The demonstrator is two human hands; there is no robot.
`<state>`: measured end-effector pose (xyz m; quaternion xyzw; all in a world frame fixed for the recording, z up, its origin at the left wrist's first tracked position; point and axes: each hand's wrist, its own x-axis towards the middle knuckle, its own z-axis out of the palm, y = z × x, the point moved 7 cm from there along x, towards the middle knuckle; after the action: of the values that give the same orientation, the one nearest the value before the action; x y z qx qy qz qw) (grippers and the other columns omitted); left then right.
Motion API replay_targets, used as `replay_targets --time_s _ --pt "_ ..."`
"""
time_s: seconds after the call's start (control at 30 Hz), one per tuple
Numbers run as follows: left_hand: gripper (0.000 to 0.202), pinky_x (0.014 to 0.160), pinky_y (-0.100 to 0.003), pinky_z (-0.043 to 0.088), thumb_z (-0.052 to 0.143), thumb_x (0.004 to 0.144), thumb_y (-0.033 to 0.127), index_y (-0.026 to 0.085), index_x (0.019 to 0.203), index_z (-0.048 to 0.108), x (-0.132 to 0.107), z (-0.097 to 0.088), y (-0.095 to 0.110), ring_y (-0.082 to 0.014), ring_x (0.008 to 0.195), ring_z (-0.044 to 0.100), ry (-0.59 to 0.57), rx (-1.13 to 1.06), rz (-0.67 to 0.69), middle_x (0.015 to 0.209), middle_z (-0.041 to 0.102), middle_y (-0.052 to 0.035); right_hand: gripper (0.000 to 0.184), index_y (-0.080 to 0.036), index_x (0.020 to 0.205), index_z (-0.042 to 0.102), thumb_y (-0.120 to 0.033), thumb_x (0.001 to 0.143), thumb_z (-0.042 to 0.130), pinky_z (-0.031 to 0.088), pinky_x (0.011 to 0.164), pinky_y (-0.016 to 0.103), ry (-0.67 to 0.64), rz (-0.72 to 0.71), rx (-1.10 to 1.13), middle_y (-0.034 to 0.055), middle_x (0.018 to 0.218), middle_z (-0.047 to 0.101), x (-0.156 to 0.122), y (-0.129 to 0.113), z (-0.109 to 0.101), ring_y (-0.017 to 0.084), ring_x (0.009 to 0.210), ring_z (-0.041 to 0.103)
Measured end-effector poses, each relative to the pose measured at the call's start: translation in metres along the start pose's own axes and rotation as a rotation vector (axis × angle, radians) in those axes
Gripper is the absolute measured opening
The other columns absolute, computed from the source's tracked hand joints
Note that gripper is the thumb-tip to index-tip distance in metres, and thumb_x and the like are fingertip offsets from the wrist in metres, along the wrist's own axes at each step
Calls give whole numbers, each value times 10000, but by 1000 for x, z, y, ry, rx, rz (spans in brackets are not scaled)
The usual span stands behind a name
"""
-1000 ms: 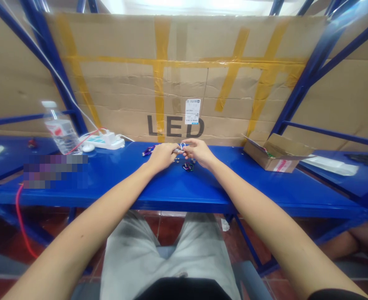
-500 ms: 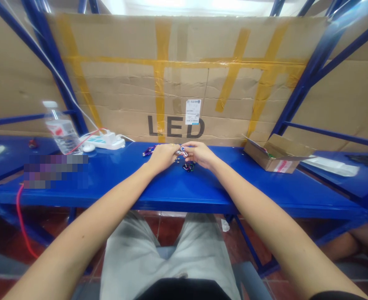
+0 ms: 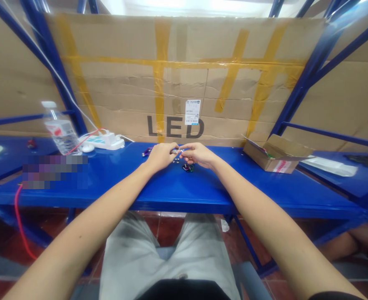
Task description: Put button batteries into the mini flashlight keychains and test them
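Above the blue table, my left hand (image 3: 161, 156) and my right hand (image 3: 199, 155) meet with their fingertips nearly touching. Between them is a small silvery metal piece (image 3: 179, 151), pinched from both sides; its exact shape is too small and partly covered to tell. Several tiny metal bits (image 3: 176, 161) lie on the table just below the fingers. Nearer to me sits a small cluster of dark, shiny carabiner-like clips (image 3: 188, 168) with green and purple tints. Some purple metallic pieces (image 3: 146, 152) lie just left of my left hand.
An open cardboard box (image 3: 280, 154) stands to the right, beside a white packet (image 3: 330, 164). At the left are a water bottle (image 3: 61, 131), a white power strip (image 3: 105, 141) and a red cable (image 3: 18, 221). A large cardboard sheet (image 3: 115, 96) walls the table's (image 3: 177, 191) back.
My fingers have shifted slightly around the small metal piece, which shows less than before. The tiny bits on the table are more exposed. The clips stay where they were.
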<state>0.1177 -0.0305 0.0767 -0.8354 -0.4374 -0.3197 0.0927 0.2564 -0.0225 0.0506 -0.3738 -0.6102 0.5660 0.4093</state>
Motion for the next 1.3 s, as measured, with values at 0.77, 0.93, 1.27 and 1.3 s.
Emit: replay_targets --time_s 0.77,0.93,1.27,1.3 --pt "217 680 -298 433 564 929 328 227 1038 720 0 3 -4 -244 826 703 10 -27 18 906 771 -70 187 -171 1055 603 -135 909 491 491 909 370 206 -416 -717 95 1026 709 5 -15 5 223 967 644" --pt "222 715 -312 461 560 926 316 217 1046 718 0 3 -5 -262 866 709 4 -13 8 938 774 -92 225 -165 1136 576 -172 954 443 465 963 396 169 -433 -800 145 1157 699 9 -9 6 256 1092 634" --pt "268 601 -273 376 571 913 364 152 836 717 4 10 -5 -157 619 549 -8 -362 -68 638 635 -5 243 -166 1132 551 -179 956 383 460 945 380 245 -442 -768 137 1120 687 8 -9 4 241 1046 630" --pt "265 597 -270 371 573 908 360 151 832 717 4 10 -5 -151 611 532 -6 -378 -64 622 616 5 240 -171 1120 551 -177 952 379 455 956 378 263 -446 -750 132 1123 683 8 -9 4 236 1057 623"
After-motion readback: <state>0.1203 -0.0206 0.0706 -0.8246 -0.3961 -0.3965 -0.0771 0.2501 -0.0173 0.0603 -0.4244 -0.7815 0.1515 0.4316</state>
